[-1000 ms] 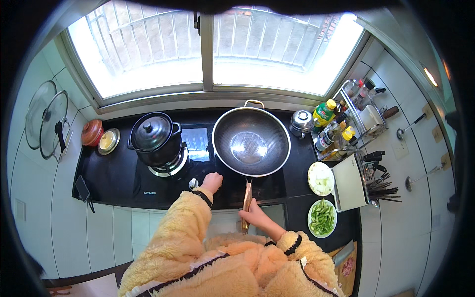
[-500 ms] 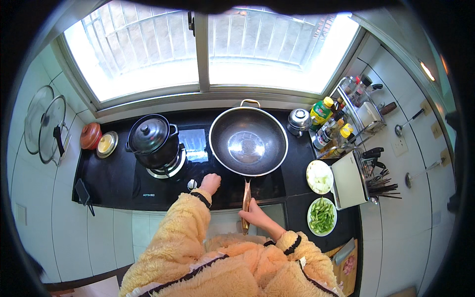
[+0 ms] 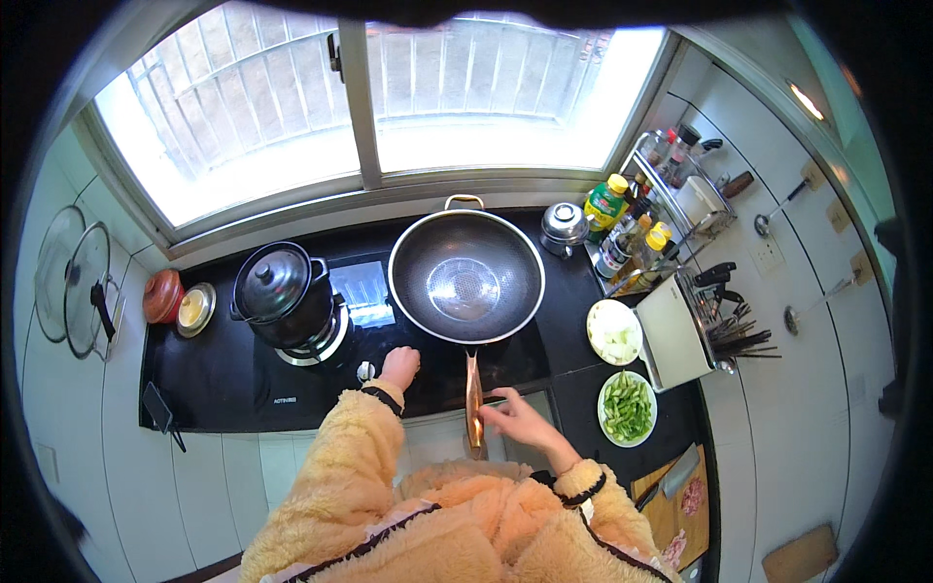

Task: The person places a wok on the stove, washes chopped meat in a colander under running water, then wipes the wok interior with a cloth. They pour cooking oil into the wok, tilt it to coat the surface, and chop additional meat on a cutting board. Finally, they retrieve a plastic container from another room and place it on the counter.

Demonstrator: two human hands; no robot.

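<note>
The wok (image 3: 466, 277), centre frame, looks heavy, rigid and front-weighted; hold its long handle (image 3: 473, 398) near the end. The right hand (image 3: 520, 420) rests against the handle, grip released; the left hand (image 3: 399, 367) is loosely closed at the stove knob (image 3: 366, 370).

Person wears a fluffy pale-yellow fleece jacket (image 3: 437, 525), filling lower centre of frame. Thick shaggy sleeves, each ending in a dark ribbed cuff. Dark piping with a pinkish-white strip runs across the chest. Left hand (image 3: 399, 367) and right hand (image 3: 520, 420) bare, no gloves.
</note>
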